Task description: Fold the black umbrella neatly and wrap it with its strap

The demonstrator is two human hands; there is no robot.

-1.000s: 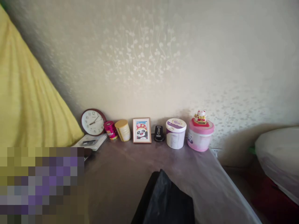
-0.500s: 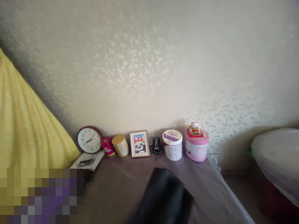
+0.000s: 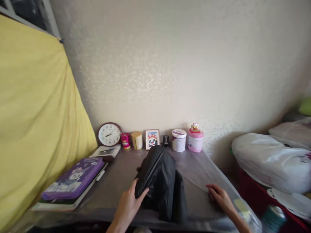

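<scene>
At the lower middle of the frame, the left hand [image 3: 128, 202] is clamped on the near-left edge of a black bundle [image 3: 157, 181], thumb on the near side. The bundle leans upright over the table [image 3: 194, 181], its folds sagging toward the lower right. At lower right, the right hand [image 3: 218, 195] is well apart from it, fingers curled; I see nothing in them, but cannot tell whether the tips meet.

With only 1 hand on it, the slack side would likely flop; a hold by both hands, 1 at each side, should keep the folds together and spare the left grip.

Bare table lies between bundle and right hand, with a narrower strip toward the purple case [image 3: 77, 178] at left. The table's right edge slants down past the right hand; the front edge is near the bundle's base. Beyond, the photo frame [image 3: 153, 139] and 2 tubs [image 3: 179, 142] limit forward reach.
</scene>
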